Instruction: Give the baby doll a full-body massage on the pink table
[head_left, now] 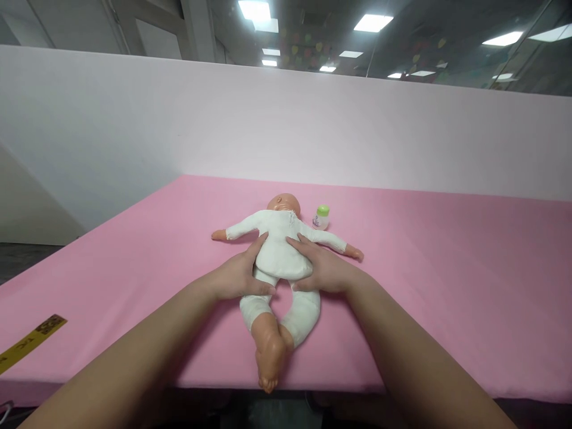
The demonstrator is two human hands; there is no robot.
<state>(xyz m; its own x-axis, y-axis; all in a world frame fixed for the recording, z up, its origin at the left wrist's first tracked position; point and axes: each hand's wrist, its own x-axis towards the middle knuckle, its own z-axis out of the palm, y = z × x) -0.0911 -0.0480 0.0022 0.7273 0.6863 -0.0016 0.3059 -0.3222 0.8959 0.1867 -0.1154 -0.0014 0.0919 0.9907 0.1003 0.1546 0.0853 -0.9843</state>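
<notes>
A baby doll [279, 253] with a white cloth body lies stretched on the pink surface, its head away from me and its feet towards me. Its arms are spread to both sides, and its lower legs cross. My left hand [241, 275] is curved around the doll's left-hand side at the hip and upper leg. On the opposite side my right hand [324, 269] grips the waist and hip, fingers resting on the cloth. Parts of both hands' fingers are hidden by the doll. Just beyond its right-hand arm stands a small clear jar [320, 219] with a green lid.
The pink-covered table [447, 286] has its front edge close to me. A white wall panel [313, 125] rises behind it, with dark glass above. A yellow tape strip [31, 342] with a printed code lies at the left.
</notes>
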